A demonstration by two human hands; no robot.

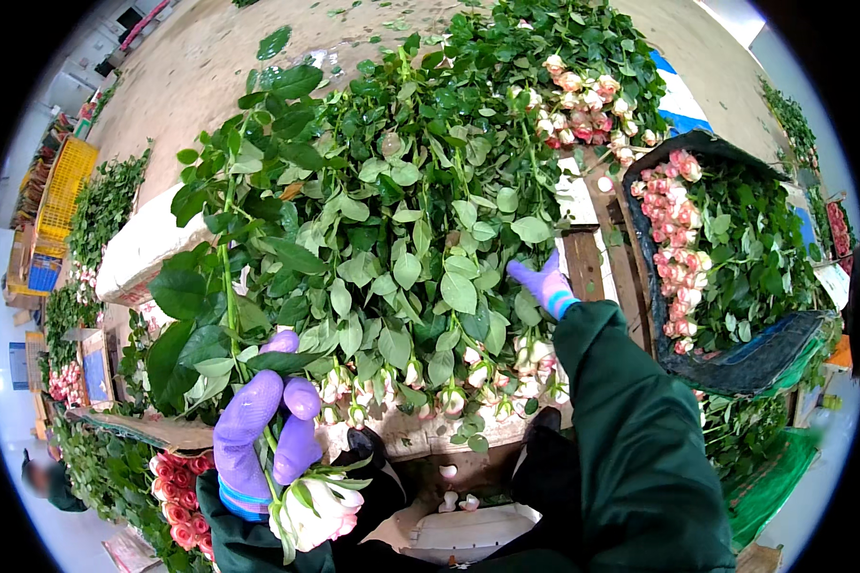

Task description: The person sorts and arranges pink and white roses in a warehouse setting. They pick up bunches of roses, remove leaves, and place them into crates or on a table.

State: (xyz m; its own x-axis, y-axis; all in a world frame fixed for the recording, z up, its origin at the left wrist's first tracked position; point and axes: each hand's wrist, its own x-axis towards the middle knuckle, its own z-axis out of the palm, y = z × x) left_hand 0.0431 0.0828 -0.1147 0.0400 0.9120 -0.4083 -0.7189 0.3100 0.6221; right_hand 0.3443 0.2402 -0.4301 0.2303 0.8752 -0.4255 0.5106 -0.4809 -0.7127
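Observation:
My left hand [268, 422], in a purple knit glove, is closed around the stem of a rose [316, 507] with white petals edged in pink. Its bloom hangs below the hand, and its leafy stem rises past the fingers along the left of the pile. Reaching to the right side of a broad heap of leafy rose stems [401, 268], my right hand [544, 279] wears a similar glove, thumb spread from the fingers; its fingertips are at the leaves and nothing shows held in it. White and pink rose heads [453, 401] line the heap's near edge.
On the right, a dark wrap [641, 265] holds a bundle of pink roses [677, 251]. More pale roses [580, 100] lie at the upper right. Red-pink roses [179, 501] are at the lower left. Yellow crates [66, 179] stand far left, with a person [61, 487] below them.

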